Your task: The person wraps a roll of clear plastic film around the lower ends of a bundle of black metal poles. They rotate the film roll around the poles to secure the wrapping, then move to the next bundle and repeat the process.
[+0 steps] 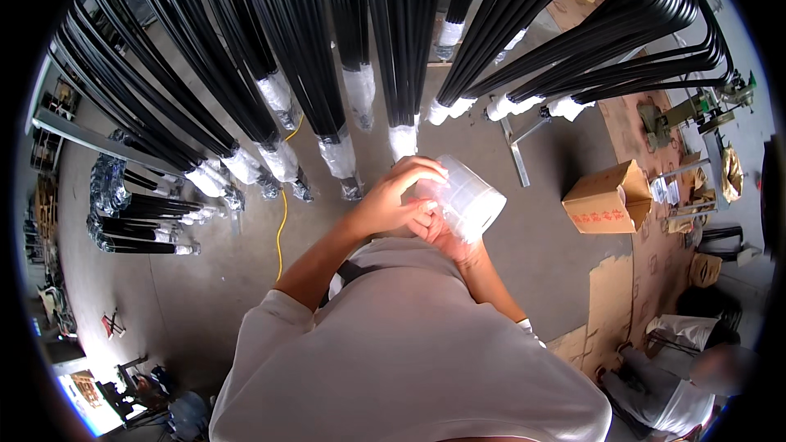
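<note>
In front of my chest is a roll of clear plastic film (468, 198), a pale, see-through cylinder tilted to the right. My right hand (446, 239) grips it from below, and part of that palm shows beneath the roll. From the left, my left hand (399, 196) closes on the roll's left end, fingers bent over the top and thumb near the other hand's fingers. Whether a loose end of film is pinched there I cannot make out. Just beyond my hands hang long black tubes (403, 49) in bundles, their lower ends covered in clear wrap (403, 141).
More wrapped bundles (282, 162) fan out to both sides. At the right stand a metal stand leg (516, 155) and an open cardboard box (607, 199). A yellow cord (283, 233) runs along the floor at left. Another person (667, 393) sits at the lower right.
</note>
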The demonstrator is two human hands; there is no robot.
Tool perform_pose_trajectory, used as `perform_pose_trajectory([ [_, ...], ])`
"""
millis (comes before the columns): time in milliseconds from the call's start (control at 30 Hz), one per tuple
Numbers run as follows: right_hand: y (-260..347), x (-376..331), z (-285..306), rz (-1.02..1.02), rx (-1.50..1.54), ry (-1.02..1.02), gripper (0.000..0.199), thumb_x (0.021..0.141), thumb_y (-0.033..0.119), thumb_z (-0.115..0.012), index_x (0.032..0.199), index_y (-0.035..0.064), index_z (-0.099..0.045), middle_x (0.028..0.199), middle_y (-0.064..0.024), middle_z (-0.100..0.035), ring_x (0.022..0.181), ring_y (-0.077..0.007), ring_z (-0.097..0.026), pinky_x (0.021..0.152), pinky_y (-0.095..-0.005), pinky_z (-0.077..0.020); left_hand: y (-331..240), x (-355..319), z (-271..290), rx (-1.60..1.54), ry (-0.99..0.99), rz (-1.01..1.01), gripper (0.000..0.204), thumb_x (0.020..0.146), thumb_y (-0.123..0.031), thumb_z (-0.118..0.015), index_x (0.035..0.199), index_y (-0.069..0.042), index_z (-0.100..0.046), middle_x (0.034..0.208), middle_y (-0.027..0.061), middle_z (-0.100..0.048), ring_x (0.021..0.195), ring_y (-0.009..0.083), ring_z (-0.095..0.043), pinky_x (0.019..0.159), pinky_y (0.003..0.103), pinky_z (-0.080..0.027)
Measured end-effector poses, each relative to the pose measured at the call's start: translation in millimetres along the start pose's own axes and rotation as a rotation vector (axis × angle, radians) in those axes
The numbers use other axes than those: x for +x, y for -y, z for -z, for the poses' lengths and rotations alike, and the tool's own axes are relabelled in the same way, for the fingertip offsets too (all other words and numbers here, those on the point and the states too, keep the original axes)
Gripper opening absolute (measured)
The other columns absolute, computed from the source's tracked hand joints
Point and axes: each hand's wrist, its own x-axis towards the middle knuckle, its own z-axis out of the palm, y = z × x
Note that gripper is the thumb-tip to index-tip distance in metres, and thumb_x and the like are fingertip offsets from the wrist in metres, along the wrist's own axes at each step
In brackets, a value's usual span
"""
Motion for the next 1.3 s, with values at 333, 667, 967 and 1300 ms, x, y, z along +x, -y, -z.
perform_pose_trajectory([
  [333, 2, -3, -13, 0.113, 0.059, -0.097, 0.033, 0.086, 0.03, -0.046, 0.109, 0.0053, -0.048, 0.101, -0.0082, -0.056, 0.094, -0.0232, -0.055, 0.086, -0.0368, -0.0448, 0, -2, -6, 0.16, -0.029, -0.072, 0.017, 0.071, 0.004, -0.059, 0.085, 0.0, -0.05, 0.101, 0.0076, -0.051, 0.084, 0.0204, -0.053, 0.07, 0.031, -0.045],
  [667, 4, -2, 1, 0.212, 0.145, -0.081, 0.033, 0.087, 0.028, -0.043, 0.106, 0.0025, -0.05, 0.103, -0.0121, -0.055, 0.094, -0.0263, -0.054, 0.08, -0.0363, -0.0469, 0, -16, -19, 0.126, -0.18, -0.018, 0.029, 0.071, -0.003, -0.063, 0.097, -0.005, -0.05, 0.104, 0.0097, -0.052, 0.094, 0.0263, -0.047, 0.084, 0.035, -0.038],
  [967, 9, -1, 3, 0.159, 0.155, -0.25, 0.031, 0.086, 0.024, -0.044, 0.104, -0.0006, -0.049, 0.102, -0.0144, -0.053, 0.091, -0.0264, -0.052, 0.081, -0.0351, -0.046, 3, -11, -12, 0.059, -0.096, 0.111, 0.018, 0.07, -0.007, -0.066, 0.082, -0.005, -0.054, 0.082, 0.0071, -0.054, 0.081, 0.0244, -0.051, 0.073, 0.034, -0.041],
  [1300, 4, 8, 45, 0.195, -0.036, 0.061, 0.03, 0.088, 0.024, -0.041, 0.109, 0.0037, -0.046, 0.108, -0.0085, -0.05, 0.1, -0.0195, -0.049, 0.087, -0.0368, -0.0419, 15, -20, -19, 0.256, -0.074, -0.093, 0.01, 0.077, -0.01, -0.057, 0.078, -0.006, -0.048, 0.088, 0.0073, -0.045, 0.088, 0.0245, -0.044, 0.076, 0.033, -0.038],
])
